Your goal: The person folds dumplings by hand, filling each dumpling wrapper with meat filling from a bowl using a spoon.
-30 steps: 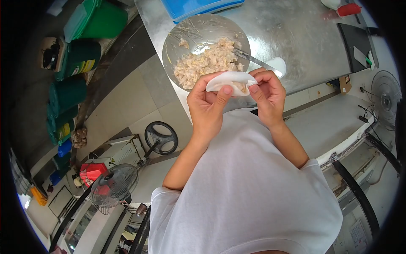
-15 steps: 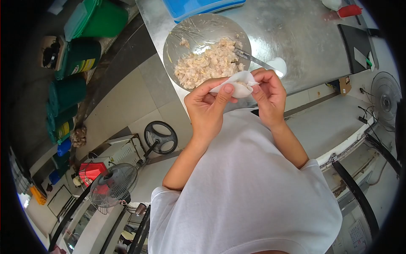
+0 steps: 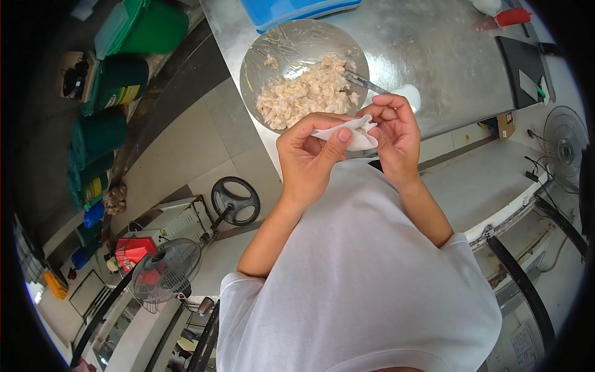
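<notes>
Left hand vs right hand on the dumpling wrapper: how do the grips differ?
The left hand cradles the dumpling wrapper from below, thumb pressed on its front; the right hand pinches the wrapper's folded end with its fingertips. The left hand sits lower and nearer the body, the right hand closer to the filling bowl. Both grip the same wrapper.

A white wrapper (image 3: 350, 132) is noted; the filling (image 3: 304, 93) is pale beige, flecked, in a silver bowl (image 3: 279, 43). The table (image 3: 434, 56) is recorded as dull grey steel. Beyond — a blue tray (image 3: 291, 9), green bins (image 3: 118, 80), a red-capped bottle (image 3: 505, 17). The shirt (image 3: 365, 279) is white, unpatterned.
</notes>
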Demonstrator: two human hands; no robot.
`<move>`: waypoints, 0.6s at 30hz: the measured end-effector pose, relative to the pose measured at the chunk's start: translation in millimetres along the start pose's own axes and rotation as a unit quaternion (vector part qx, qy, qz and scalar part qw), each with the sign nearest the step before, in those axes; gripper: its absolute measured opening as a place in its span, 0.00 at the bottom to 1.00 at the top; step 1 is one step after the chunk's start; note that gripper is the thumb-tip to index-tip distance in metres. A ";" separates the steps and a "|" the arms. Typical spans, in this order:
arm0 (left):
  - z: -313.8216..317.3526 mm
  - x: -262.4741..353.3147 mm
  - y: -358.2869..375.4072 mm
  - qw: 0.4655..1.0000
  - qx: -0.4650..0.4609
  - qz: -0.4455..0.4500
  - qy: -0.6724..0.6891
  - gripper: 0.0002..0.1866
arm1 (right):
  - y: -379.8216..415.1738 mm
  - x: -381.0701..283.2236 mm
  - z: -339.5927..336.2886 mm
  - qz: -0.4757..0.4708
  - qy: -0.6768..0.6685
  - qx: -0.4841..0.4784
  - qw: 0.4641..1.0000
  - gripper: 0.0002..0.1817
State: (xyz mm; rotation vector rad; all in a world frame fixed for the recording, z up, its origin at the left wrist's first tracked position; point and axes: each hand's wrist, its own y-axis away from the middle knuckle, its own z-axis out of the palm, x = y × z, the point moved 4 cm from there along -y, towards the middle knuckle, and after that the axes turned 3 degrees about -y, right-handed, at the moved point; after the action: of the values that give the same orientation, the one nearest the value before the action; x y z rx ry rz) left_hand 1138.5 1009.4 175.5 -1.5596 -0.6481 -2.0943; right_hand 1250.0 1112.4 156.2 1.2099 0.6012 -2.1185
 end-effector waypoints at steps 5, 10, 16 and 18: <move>-0.3 -3.2 -1.1 1.000 -0.002 0.013 0.013 0.07 | -0.4 4.4 -7.9 -0.043 0.056 -0.040 0.997 0.09; 0.8 -5.0 -0.8 0.998 0.048 0.046 -0.004 0.10 | 0.2 1.0 -6.4 -0.099 0.123 -0.031 0.987 0.07; 0.2 -5.9 -1.8 1.000 -0.007 0.007 -0.001 0.10 | 3.5 -2.5 -4.8 -0.091 0.138 -0.056 0.985 0.08; -1.4 -4.0 -3.0 0.999 -0.026 0.015 -0.016 0.10 | 3.8 -0.7 -3.2 -0.056 0.088 -0.029 0.994 0.09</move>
State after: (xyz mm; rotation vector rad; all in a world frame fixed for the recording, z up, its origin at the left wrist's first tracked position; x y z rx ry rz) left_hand 1136.8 1011.2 171.0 -1.6246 -0.5827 -2.0834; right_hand 1254.9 1112.0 154.9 1.3679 0.8217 -2.0834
